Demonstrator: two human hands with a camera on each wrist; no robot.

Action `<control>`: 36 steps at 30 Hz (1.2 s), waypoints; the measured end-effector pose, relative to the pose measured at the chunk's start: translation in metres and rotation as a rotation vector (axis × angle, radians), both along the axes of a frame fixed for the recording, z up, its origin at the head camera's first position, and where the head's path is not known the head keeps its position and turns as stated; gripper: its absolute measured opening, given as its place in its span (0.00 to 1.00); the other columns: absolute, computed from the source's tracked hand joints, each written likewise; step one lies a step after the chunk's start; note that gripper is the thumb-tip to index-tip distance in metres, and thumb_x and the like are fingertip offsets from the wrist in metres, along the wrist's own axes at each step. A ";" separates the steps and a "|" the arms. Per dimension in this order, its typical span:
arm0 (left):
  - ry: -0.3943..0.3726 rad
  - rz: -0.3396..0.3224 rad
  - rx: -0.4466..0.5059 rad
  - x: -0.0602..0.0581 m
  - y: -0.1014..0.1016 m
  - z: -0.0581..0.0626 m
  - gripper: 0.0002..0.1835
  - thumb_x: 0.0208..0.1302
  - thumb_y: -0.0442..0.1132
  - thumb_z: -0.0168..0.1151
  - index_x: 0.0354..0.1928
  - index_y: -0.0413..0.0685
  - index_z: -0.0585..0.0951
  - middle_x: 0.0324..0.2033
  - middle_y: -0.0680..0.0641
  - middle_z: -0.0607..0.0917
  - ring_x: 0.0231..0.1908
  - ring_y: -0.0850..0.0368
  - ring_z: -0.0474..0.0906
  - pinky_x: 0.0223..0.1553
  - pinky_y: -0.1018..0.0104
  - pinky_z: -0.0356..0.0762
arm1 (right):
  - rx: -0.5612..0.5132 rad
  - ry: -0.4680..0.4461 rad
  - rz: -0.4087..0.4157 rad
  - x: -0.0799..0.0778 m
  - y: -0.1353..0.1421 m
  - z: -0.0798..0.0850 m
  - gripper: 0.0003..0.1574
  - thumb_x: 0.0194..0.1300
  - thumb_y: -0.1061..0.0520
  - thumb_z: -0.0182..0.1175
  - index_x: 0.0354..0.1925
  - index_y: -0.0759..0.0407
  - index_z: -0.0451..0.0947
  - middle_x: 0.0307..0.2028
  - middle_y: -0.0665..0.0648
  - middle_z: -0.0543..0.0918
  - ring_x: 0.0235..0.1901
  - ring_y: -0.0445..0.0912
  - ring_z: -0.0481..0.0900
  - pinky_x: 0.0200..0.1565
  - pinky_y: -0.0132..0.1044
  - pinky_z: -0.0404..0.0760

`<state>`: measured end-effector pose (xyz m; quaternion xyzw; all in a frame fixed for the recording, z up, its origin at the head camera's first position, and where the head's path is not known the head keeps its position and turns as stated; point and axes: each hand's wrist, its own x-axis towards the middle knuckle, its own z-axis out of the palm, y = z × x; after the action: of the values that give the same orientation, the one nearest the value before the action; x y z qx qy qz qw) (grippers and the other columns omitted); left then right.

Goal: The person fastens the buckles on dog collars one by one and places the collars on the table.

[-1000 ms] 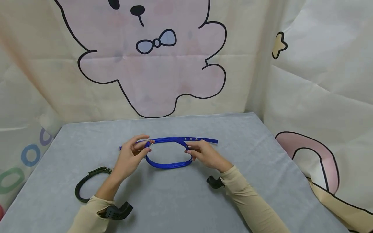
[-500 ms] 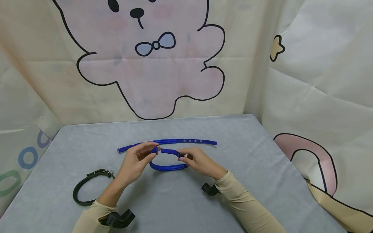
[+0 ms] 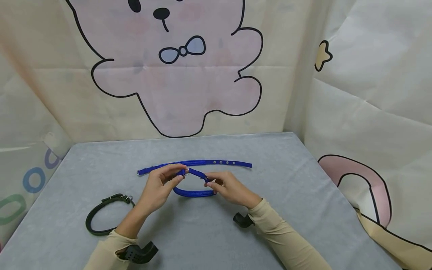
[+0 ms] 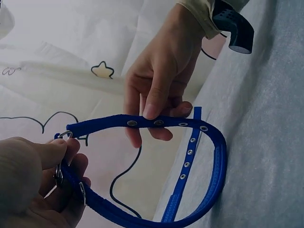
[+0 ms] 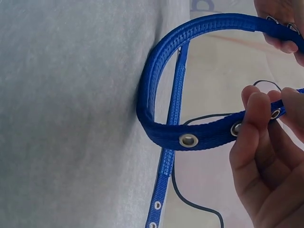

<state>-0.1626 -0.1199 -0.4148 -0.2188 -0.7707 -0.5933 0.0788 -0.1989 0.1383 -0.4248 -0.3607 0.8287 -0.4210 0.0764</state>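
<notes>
A blue pet collar (image 3: 194, 194) is bent into a loop above the grey tabletop, between both hands. My left hand (image 3: 158, 186) pinches its buckle end, where metal fittings show in the left wrist view. Thumb and fingers of my right hand (image 3: 233, 188) pinch the strap along its metal-rimmed eyelets (image 5: 188, 140). The strap's tip (image 4: 71, 129) meets the metal buckle (image 4: 65, 135) at the left fingertips; whether it passes through I cannot tell. Behind the hands, a second blue collar (image 3: 199, 162) lies stretched out flat.
A dark green collar (image 3: 89, 221), fastened in a ring, lies on the table left of my left forearm. The grey cloth-covered table (image 3: 270, 161) meets a printed curtain (image 3: 216, 123) at the back. Each wrist wears a black camera (image 3: 140, 254).
My right hand has moved left and slightly down, and the left hand a little right. The held loop is narrower, its strap tip now at the buckle. The second collar lies uncovered farther along.
</notes>
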 end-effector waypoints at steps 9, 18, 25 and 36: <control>-0.020 0.024 0.051 0.001 0.000 -0.002 0.15 0.71 0.32 0.61 0.58 0.39 0.82 0.51 0.39 0.88 0.47 0.68 0.85 0.51 0.76 0.79 | 0.010 -0.017 -0.004 0.000 0.000 0.000 0.16 0.77 0.63 0.53 0.57 0.66 0.80 0.44 0.67 0.88 0.30 0.52 0.83 0.33 0.31 0.80; -0.046 0.016 0.050 -0.001 0.003 -0.004 0.15 0.70 0.31 0.62 0.57 0.39 0.82 0.52 0.39 0.88 0.47 0.62 0.87 0.50 0.74 0.80 | -0.007 -0.003 0.003 0.004 -0.004 0.000 0.14 0.76 0.60 0.56 0.54 0.62 0.82 0.42 0.66 0.88 0.30 0.58 0.84 0.32 0.30 0.79; -0.075 0.012 0.034 -0.003 0.004 -0.006 0.16 0.71 0.36 0.63 0.58 0.42 0.83 0.55 0.39 0.86 0.48 0.70 0.81 0.45 0.74 0.79 | 0.008 0.053 0.011 0.006 -0.004 0.001 0.17 0.74 0.61 0.57 0.58 0.60 0.82 0.41 0.64 0.88 0.29 0.56 0.84 0.33 0.30 0.80; -0.080 -0.073 -0.044 -0.002 0.007 -0.010 0.13 0.73 0.37 0.61 0.55 0.45 0.85 0.45 0.43 0.89 0.34 0.59 0.72 0.36 0.67 0.68 | -0.009 0.057 0.013 0.010 -0.007 0.003 0.19 0.74 0.61 0.58 0.61 0.59 0.80 0.45 0.64 0.88 0.28 0.43 0.80 0.32 0.34 0.81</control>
<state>-0.1641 -0.1128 -0.4248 -0.2246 -0.7775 -0.5870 0.0215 -0.1889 0.1311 -0.4220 -0.3783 0.8264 -0.4137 0.0538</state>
